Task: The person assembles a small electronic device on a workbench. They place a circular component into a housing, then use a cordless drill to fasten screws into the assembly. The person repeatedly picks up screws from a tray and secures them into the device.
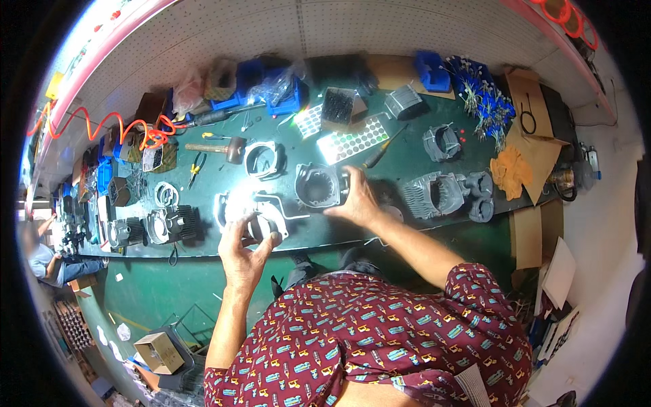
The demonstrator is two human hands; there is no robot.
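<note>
A grey cast-metal housing [317,186], round and hollow, is at the bench's middle. My right hand [359,202] grips its right side, thumb below and fingers on its upper edge. To its left, under a bright patch of light, a pale metal cover [271,220] with a round rim is at the bench's near edge. My left hand [244,254] is closed on its near side, with thumb and fingers apart around the rim. Glare hides part of this cover. Behind it lies a pale metal ring [262,160], next to a mallet [234,150].
Finned motor housings stand at left [171,224] and right [434,195]. Farther back are pliers [196,168], a screwdriver [385,146], a sheet of round stickers [356,139] and blue bins [432,71]. An orange coiled hose [88,122] hangs at left; orange gloves [510,173] lie at right.
</note>
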